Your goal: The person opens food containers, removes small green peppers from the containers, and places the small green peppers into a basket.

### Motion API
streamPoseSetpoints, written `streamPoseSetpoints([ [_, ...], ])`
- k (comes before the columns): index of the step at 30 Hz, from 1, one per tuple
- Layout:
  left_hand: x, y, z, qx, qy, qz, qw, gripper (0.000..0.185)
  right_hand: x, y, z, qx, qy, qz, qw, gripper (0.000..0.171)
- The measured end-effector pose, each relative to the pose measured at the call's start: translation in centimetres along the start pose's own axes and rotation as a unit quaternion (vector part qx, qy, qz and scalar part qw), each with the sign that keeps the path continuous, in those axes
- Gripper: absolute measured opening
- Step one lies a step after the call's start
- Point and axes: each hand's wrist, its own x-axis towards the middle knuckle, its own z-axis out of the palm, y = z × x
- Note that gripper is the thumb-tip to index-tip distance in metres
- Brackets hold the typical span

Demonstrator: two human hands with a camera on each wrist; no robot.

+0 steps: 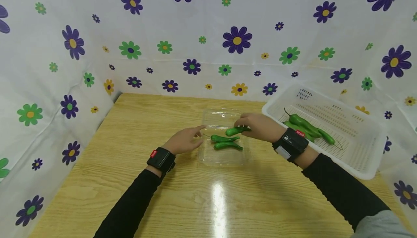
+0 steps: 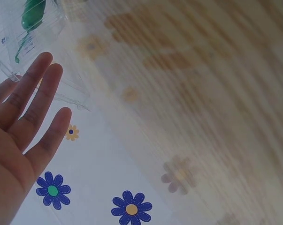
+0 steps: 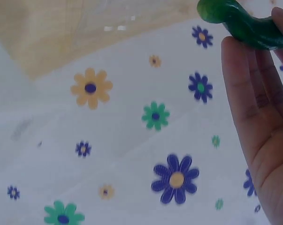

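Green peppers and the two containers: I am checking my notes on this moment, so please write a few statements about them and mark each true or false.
1. The right hand holds a green pepper over the clear tray. True.
2. The clear tray holds no peppers. False: two peppers lie in it.
3. The left hand grips a pepper. False: its fingers are straight, at the tray's left edge, holding nothing.
4. The white basket sits to the right of the tray and has peppers in it. True.
5. The basket rests in the middle of the wooden table. False: it sits at the table's far right side.
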Motion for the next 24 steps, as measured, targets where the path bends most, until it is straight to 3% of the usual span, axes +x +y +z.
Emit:
streamPoseSetpoints([
  [8, 0.0, -0.2, 0.0, -0.002, 0.002, 0.002, 1.0000, 0.058, -2.5, 2.7, -3.9, -0.016, 0.041, 0.041, 0.998, 0.026],
  [18, -0.1, -0.3, 0.0, -0.006, 0.002, 0.002, 1.0000, 0.057, -6.3, 7.6, -6.9, -0.019, 0.025, 0.151, 0.988, 0.027],
  [24, 0.0, -0.1, 0.1, -0.004, 0.002, 0.004, 1.0000, 0.057, -8.8, 11.3, -7.3, -0.024, 0.030, 0.203, 0.979, 0.029],
])
